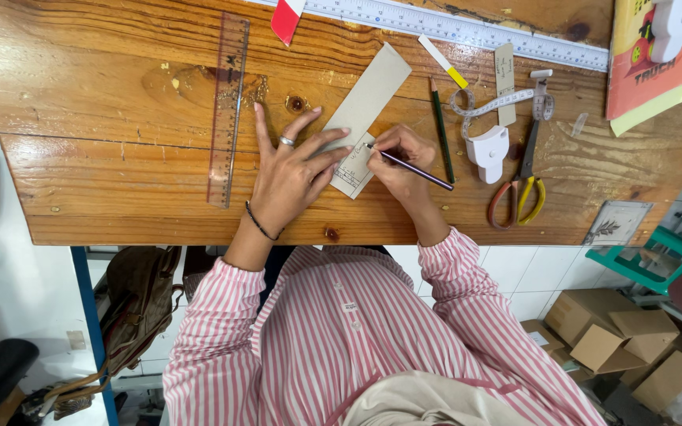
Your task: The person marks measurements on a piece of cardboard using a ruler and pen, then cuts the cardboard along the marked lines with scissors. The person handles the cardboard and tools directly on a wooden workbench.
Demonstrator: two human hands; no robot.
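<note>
Pinched shut around a dark pencil [412, 168], the right hand [401, 162] marks the near end of a grey card strip [366, 118] just left of its tip, the left hand [290, 173] flat, fingers spread, pinning it; marking seems underway, needing steady pressure.

Left hand [290, 170] lies flat, fingers spread (ring on one), right hand [400, 158] curled in a writing grip.

Hands [341, 170] on cardboard strip [369, 106], pencil [408, 168]
</note>
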